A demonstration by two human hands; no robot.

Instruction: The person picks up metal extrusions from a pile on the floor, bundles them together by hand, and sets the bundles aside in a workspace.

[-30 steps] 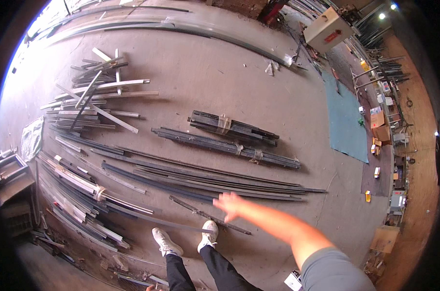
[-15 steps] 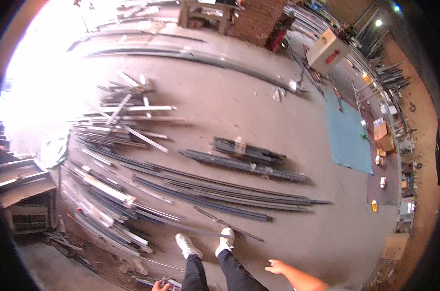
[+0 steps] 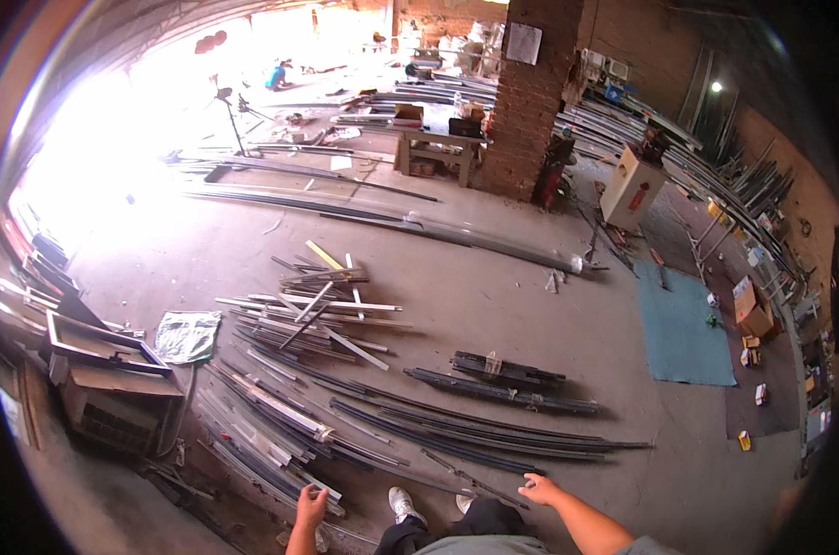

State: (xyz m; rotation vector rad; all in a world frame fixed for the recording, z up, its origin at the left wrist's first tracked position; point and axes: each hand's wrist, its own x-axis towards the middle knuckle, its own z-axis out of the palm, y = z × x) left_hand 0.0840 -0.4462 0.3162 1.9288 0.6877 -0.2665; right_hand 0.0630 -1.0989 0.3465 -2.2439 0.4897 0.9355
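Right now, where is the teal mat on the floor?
In the head view the teal mat lies flat on the right side of the floor, below the white cabinet and right of the dark metal bars, well ahead of the right hand.

Single head view, standing height, angled down and forward over the floor [image 3: 493,296], metal bars [image 3: 493,435] near the feet (fisheye-bent edges), brick pillar [image 3: 530,102] far ahead.

Dark, seemingly matt metal strips [image 3: 493,435]
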